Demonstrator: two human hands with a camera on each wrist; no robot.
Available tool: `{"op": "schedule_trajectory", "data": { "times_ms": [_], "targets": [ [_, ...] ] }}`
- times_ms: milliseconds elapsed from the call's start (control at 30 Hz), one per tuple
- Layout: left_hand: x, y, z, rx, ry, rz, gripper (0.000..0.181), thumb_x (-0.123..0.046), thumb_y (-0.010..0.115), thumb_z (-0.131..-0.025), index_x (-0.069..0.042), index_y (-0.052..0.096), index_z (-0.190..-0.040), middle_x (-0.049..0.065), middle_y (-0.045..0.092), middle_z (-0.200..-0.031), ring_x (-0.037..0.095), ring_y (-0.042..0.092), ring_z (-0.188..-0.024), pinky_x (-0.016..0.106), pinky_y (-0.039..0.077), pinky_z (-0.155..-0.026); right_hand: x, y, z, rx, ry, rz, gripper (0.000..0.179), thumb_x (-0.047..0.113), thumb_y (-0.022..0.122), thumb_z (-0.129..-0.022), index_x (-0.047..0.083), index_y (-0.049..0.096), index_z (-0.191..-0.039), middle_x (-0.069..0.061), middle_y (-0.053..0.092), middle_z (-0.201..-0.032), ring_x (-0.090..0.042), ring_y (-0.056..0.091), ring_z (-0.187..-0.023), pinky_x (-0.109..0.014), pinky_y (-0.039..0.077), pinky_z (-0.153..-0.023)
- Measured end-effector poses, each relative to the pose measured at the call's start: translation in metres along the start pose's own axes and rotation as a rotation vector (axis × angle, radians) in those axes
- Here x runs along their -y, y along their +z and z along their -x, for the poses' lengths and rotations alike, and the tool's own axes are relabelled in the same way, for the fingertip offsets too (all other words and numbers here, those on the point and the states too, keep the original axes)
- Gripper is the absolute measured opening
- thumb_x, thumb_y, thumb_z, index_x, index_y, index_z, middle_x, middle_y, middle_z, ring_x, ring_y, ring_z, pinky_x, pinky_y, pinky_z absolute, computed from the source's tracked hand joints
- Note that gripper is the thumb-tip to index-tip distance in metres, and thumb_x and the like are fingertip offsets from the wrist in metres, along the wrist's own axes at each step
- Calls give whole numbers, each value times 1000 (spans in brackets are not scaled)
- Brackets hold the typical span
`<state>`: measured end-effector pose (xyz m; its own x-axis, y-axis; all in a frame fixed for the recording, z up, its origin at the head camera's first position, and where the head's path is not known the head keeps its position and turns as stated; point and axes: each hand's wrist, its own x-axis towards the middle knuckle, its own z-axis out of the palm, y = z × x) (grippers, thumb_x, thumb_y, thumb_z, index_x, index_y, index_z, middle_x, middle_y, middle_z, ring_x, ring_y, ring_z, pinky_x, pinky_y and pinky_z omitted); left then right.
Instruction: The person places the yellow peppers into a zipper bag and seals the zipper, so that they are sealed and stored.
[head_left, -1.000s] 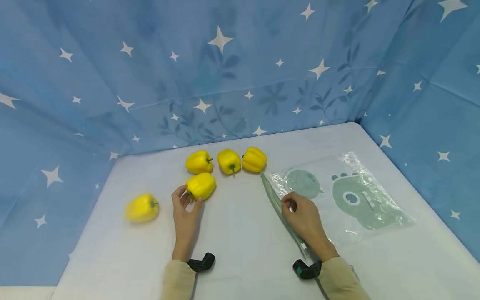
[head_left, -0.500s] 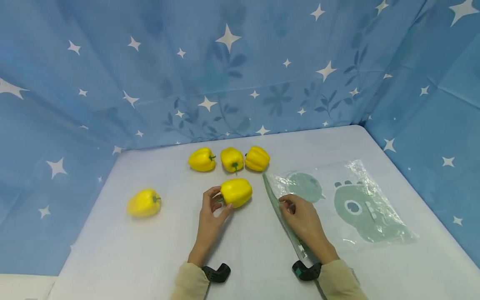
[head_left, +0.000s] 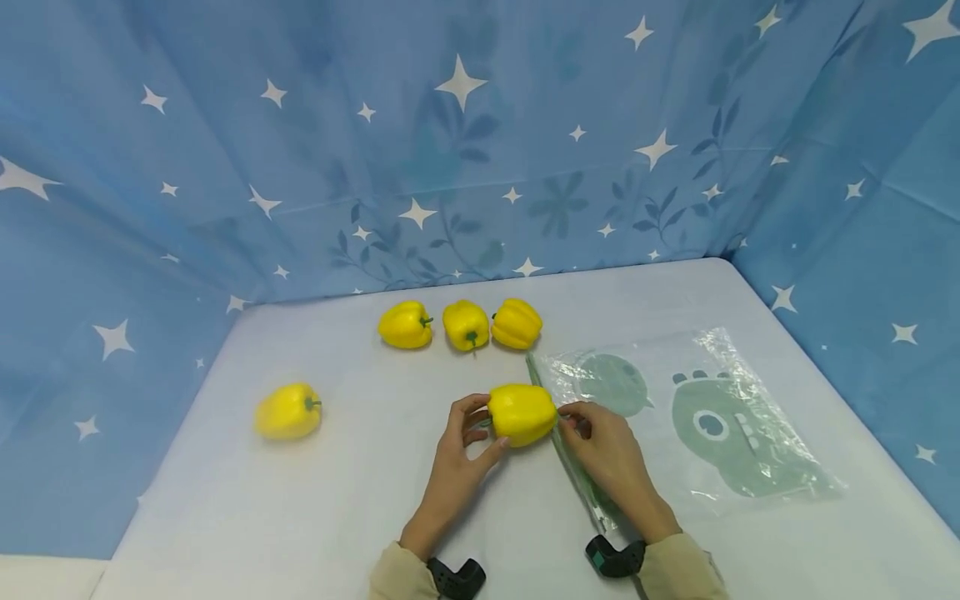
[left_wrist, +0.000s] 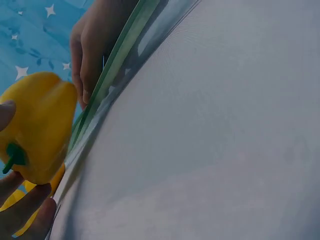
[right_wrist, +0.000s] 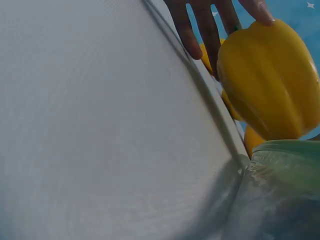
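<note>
Left hand gripping a yellow pepper between thumb and fingers, just outside the flat clear bag, right hand pinching its green edge.

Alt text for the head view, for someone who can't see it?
A person's left grip holds a yellow pepper beside the edge of a clear, green-printed bag, which the right grip pinches. Three more peppers lie toward the back of the white table; another pepper sits apart, far left.
</note>
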<state>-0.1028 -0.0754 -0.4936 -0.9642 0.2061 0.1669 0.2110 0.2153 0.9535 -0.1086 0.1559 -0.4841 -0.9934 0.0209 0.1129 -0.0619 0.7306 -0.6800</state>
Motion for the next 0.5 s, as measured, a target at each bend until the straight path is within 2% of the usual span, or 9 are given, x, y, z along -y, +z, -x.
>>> {"op": "schedule_trajectory", "data": {
  "times_ms": [200, 500],
  "targets": [
    [-1, 3, 1, 26, 12, -85, 62, -23, 79, -94, -28, 47, -147, -3, 54, -152, 23, 58, -135, 42, 54, -107, 2, -2, 0, -16, 3, -57, 19, 10, 68, -94, 10, 77, -111, -1, 71, -90, -11, 56, -72, -22, 46, -64],
    [-2, 5, 1, 27, 32, -124, 63, -21, 82, -92, -34, 50, -145, -5, 56, -150, 21, 58, -133, 41, 56, -105, 0, -5, -4, -9, 66, -214, 13, 12, 72, -97, 11, 77, -109, -6, 73, -96, -13, 62, -77, -20, 49, -65]
  ]
}}
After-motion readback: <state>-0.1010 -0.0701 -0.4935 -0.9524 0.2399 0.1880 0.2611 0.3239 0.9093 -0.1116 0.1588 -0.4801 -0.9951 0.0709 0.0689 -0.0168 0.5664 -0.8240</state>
